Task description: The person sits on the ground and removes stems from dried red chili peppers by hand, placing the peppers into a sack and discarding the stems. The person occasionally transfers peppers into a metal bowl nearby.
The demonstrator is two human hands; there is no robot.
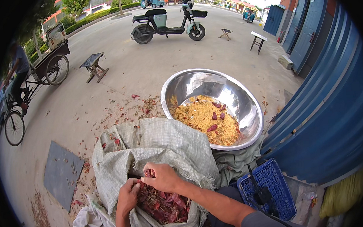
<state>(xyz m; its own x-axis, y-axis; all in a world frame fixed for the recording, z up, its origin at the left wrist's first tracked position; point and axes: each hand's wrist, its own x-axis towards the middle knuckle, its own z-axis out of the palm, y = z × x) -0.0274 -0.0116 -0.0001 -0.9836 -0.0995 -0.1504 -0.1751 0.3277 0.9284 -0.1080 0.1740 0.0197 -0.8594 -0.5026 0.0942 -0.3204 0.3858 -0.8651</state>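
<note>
A large woven plastic sack [174,142] stands before me with its mouth rolled back, full of dried red chili peppers [166,205]. Over its opening, my right hand [161,177] is closed on a dried red chili. My left hand [128,193] meets it at the fingertips, pinching a bit of dried red chili. Beyond the sack, a wide stainless steel basin [250,118] holds yellow chili seeds [197,117] with several red pods lying on top. A second, white sack [88,217] with dried chilies sits at the lower left.
A blue plastic basket [278,185] holding a dark object stands at my right, near a blue corrugated metal wall [334,119]. A grey board [63,173] and chili scraps lie on the left ground. Beyond are a folding stool [93,64], an electric scooter [166,24] and a person on a tricycle [19,67].
</note>
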